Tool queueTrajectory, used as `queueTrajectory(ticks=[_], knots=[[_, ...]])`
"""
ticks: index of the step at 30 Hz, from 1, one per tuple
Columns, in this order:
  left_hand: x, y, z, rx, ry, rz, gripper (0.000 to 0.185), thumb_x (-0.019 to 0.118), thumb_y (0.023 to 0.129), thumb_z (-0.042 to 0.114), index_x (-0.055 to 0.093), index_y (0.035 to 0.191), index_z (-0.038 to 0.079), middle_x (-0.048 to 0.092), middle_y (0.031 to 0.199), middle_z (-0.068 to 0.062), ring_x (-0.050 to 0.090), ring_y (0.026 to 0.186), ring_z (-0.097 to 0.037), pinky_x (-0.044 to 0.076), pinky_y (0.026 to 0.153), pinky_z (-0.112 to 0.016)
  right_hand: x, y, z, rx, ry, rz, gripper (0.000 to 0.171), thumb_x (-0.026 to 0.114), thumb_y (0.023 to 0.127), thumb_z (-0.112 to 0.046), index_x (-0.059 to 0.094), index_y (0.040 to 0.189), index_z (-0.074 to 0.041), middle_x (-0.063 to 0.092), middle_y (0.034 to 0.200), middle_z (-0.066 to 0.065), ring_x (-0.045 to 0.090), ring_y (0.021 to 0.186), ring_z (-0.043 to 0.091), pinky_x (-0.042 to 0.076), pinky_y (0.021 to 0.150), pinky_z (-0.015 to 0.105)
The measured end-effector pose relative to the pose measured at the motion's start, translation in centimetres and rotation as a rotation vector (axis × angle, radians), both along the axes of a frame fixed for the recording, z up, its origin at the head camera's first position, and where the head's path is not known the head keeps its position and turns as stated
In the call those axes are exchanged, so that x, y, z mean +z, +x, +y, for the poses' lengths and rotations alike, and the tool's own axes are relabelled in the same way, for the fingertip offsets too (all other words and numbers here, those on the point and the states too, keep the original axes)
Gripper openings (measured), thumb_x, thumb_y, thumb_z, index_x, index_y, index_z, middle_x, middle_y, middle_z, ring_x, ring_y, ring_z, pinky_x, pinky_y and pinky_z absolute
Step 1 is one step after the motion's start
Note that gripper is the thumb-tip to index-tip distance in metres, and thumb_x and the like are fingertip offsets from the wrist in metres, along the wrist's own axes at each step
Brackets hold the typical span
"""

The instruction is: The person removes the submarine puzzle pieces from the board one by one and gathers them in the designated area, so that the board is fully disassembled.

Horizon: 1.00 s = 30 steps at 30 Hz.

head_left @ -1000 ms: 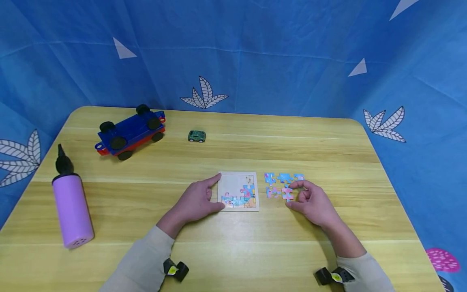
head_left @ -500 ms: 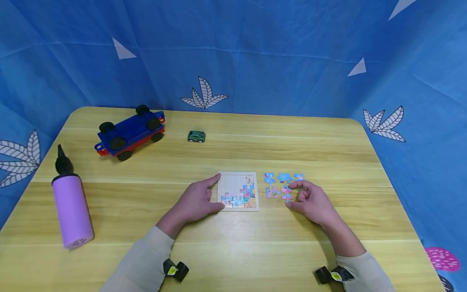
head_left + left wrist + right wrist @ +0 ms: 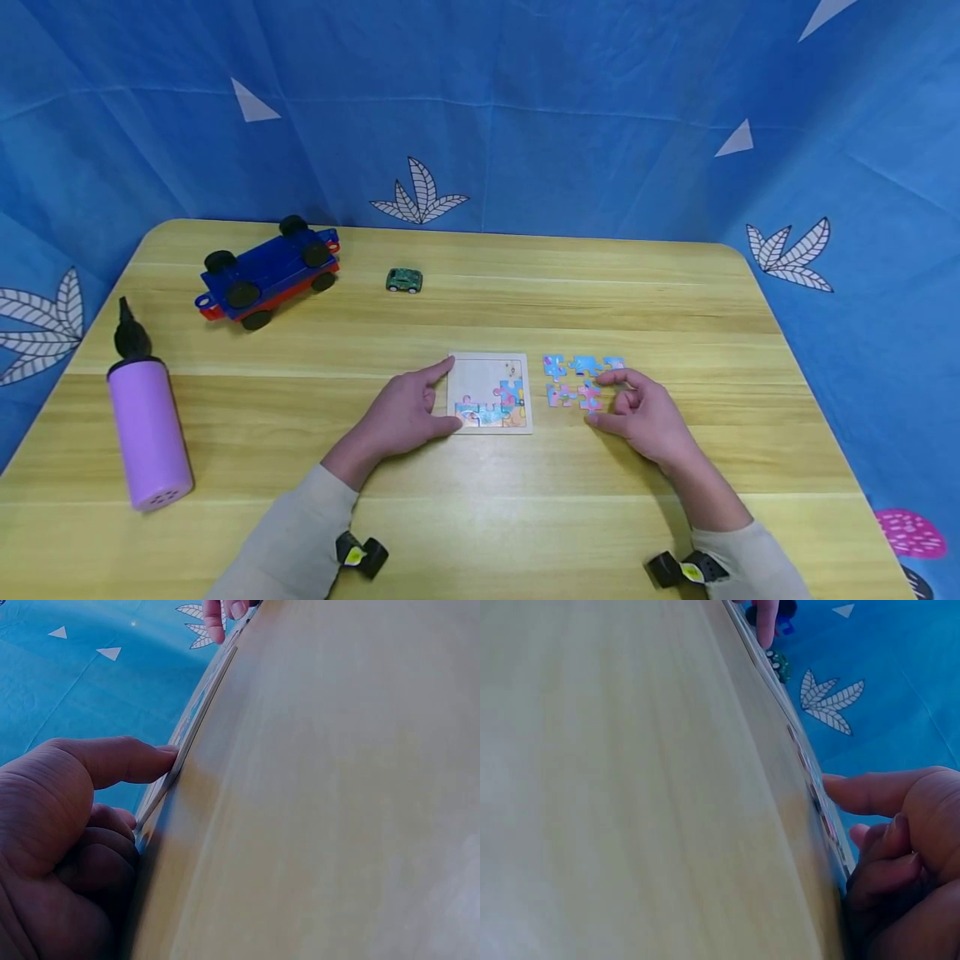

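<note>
A square puzzle board (image 3: 490,431) with a pale frame lies mid-table, its lower row and right side partly filled with jigsaw pieces. My left hand (image 3: 401,412) grips its left side, index finger at the upper corner and thumb at the lower one. In the left wrist view the thumb (image 3: 131,761) presses on the frame edge. To the right, my right hand (image 3: 645,417) has thumb and index finger at the two ends of a pink-and-blue puzzle piece (image 3: 590,397). Its other fingers are curled in. Several loose puzzle pieces (image 3: 585,365) lie around that one, flat on the wood.
A blue-and-red toy truck (image 3: 270,271) lies wheels up at the back left. Near it stands a small green toy car (image 3: 405,280). A purple hand pump (image 3: 150,433) lies along the left side of the table (image 3: 480,533). Blue patterned cloth (image 3: 480,108) hangs behind.
The right index fingertip has shifted slightly up and right, and the piece between finger and thumb has turned a little. My left hand and the board stay put.
</note>
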State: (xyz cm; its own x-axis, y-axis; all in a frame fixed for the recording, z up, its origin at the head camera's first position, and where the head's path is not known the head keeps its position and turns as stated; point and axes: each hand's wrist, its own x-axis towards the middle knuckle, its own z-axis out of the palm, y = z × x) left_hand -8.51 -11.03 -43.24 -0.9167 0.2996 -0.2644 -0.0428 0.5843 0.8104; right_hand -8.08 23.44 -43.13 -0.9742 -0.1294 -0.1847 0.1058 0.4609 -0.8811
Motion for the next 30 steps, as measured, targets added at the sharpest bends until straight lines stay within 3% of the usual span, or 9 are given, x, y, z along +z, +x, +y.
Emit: queueTrajectory(ticks=[5,15,27,30], knots=[[0.0,0.0,0.0,-0.002,-0.005,0.005,0.091,0.085,0.08,0.024,0.036,0.155,0.01,0.033,0.053,0.005,0.027,0.046,-0.012,0.027,0.053,-0.029,0.2,0.6,-1.0,-0.026,-0.033,0.022,0.053,0.086,0.076,-0.002,0.058,0.121,0.0,0.034,0.059,-0.003,0.03,0.05,0.008,0.035,0.054,0.026],[0.0,0.0,0.0,-0.007,-0.007,0.006,0.09,0.085,0.08,0.024,0.037,0.155,0.01,0.034,0.053,0.005,0.027,0.045,-0.012,0.026,0.052,-0.029,0.4,1.3,-4.9,0.041,-0.127,0.063,0.05,0.081,0.08,0.001,0.057,0.124,-0.001,0.033,0.06,-0.001,0.031,0.051,0.009,0.037,0.055,0.025],[0.2,-0.1,-0.1,-0.024,-0.009,0.018,0.09,0.085,0.081,0.025,0.036,0.155,0.01,0.035,0.052,0.005,0.028,0.044,-0.012,0.028,0.051,-0.029,0.7,0.9,-9.3,0.117,-0.056,0.082,0.049,0.084,0.08,-0.005,0.06,0.123,-0.003,0.037,0.057,-0.003,0.035,0.05,0.01,0.041,0.06,0.028],[0.2,-0.1,-0.2,-0.024,-0.01,0.01,0.09,0.085,0.081,0.026,0.036,0.155,0.01,0.036,0.052,0.004,0.03,0.044,-0.012,0.028,0.051,-0.029,1.6,0.8,-10.3,0.123,-0.036,0.056,0.048,0.083,0.08,-0.003,0.06,0.123,0.0,0.037,0.058,-0.002,0.035,0.051,0.01,0.04,0.063,0.028]])
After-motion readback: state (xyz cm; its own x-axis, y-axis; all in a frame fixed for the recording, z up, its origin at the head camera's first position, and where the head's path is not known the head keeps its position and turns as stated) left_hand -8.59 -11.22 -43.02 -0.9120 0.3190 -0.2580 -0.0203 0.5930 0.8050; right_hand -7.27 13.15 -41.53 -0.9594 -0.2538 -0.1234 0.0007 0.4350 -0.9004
